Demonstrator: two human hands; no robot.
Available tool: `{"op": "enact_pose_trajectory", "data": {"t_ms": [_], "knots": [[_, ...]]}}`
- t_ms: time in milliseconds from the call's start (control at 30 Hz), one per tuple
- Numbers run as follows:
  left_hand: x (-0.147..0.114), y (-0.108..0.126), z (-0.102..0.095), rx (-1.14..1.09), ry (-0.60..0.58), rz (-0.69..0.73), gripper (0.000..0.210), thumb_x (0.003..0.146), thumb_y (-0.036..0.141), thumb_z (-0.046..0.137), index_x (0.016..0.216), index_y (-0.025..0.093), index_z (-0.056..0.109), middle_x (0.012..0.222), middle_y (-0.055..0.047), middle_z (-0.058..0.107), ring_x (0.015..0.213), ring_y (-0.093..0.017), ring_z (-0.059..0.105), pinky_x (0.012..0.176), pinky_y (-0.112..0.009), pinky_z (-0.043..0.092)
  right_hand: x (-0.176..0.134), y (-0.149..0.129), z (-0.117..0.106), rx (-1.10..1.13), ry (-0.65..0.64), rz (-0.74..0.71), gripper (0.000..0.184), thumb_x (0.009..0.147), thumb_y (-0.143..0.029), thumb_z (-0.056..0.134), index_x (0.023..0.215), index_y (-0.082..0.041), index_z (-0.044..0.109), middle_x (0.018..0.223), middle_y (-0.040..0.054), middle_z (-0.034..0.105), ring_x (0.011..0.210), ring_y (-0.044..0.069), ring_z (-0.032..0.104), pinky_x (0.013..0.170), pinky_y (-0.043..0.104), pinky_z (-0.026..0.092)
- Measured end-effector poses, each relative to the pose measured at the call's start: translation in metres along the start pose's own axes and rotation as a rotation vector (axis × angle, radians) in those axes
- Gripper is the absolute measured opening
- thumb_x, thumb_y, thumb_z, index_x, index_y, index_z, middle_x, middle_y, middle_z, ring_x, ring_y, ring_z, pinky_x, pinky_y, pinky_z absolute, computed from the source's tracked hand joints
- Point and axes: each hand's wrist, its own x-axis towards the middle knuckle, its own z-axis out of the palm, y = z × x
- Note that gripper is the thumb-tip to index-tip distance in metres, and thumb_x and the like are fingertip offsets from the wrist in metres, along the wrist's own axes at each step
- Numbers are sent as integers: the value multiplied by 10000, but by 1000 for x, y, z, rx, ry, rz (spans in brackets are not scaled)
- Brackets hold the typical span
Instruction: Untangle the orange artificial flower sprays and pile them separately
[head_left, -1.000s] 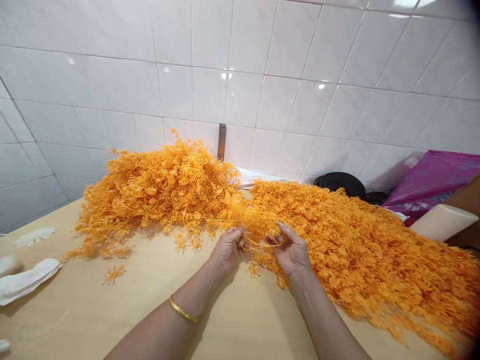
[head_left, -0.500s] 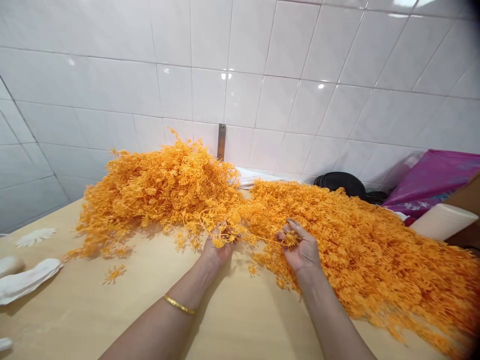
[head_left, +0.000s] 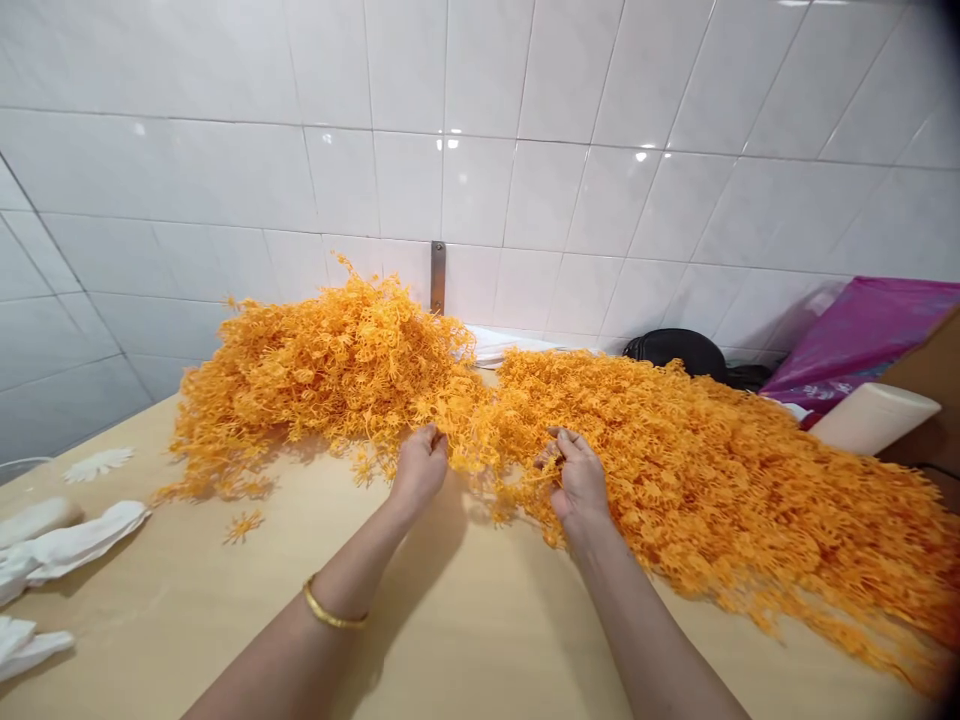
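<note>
Strands [head_left: 476, 425] of orange flower pieces bridge the gap between the left heap [head_left: 315, 375] and the right heap [head_left: 735, 470], seen from my distant post through the head view. My left hand [head_left: 422, 462] has its fingertips drawn together on the strands at their near edge, most likely in a pinch, though exactly what lies inside it is hidden. My right hand [head_left: 581, 482] grips an orange sprig [head_left: 551, 468] between thumb and fingers. I judge the two are set apart so the loose part between them lies spread rather than bunched; a light fingertip hold seems to suit such thin stems.

The heaps sit back toward the tiled wall [head_left: 525, 200], probably to leave me working space on the near side, where the pale surface [head_left: 487, 620] spreads between my forearms. Room is tighter on the right, where the right heap crowds my forearm and trails toward the near right. On the left I have more, past a loose orange piece [head_left: 244, 526], until white cloth pieces [head_left: 94, 540] near the left edge.
</note>
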Motion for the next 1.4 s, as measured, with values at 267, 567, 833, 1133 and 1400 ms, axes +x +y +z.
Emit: {"op": "enact_pose_trajectory", "data": {"t_ms": [267, 567, 833, 1133, 1400], "knots": [[-89, 39, -15, 279, -551, -314, 309, 688, 386, 543, 485, 160, 487, 428, -5, 452, 396, -102, 382, 422, -221, 234, -1, 6, 2, 16, 17, -83, 210, 618, -360, 591, 647, -191, 471, 512, -80, 363, 438, 53, 337, 424, 195, 342], [-60, 7, 67, -692, -185, -800, 175, 767, 296, 501, 728, 130, 543, 628, -22, 550, 499, -87, 508, 488, -204, 402, -14, 6, 5, -94, -117, -164, 200, 658, -357, 586, 710, -178, 514, 524, -67, 392, 473, 68, 367, 461, 197, 321], [-30, 2, 60, -722, -272, -520, 16, 719, 118, 550, 711, 128, 541, 605, -18, 575, 517, -83, 532, 506, -195, 409, -16, 8, 8, -303, -143, -127, 353, 721, -513, 480, 698, -167, 548, 666, 11, 523, 657, 131, 485, 572, 236, 384], [-22, -26, 58, -702, -366, -370, 95, 686, 177, 594, 645, 102, 553, 546, -26, 563, 465, -73, 500, 502, -190, 377, -20, 14, 10, -716, -385, -301, 277, 731, -391, 520, 568, -166, 517, 523, -21, 504, 513, 109, 434, 505, 233, 331], [-20, -23, 49, -691, -270, -488, 51, 720, 163, 549, 694, 121, 537, 406, 53, 404, 375, -57, 400, 381, -161, 268, 7, -7, -13, -539, 88, -259, 254, 729, -416, 495, 616, -189, 479, 451, -51, 434, 423, 97, 416, 463, 239, 372]]}}
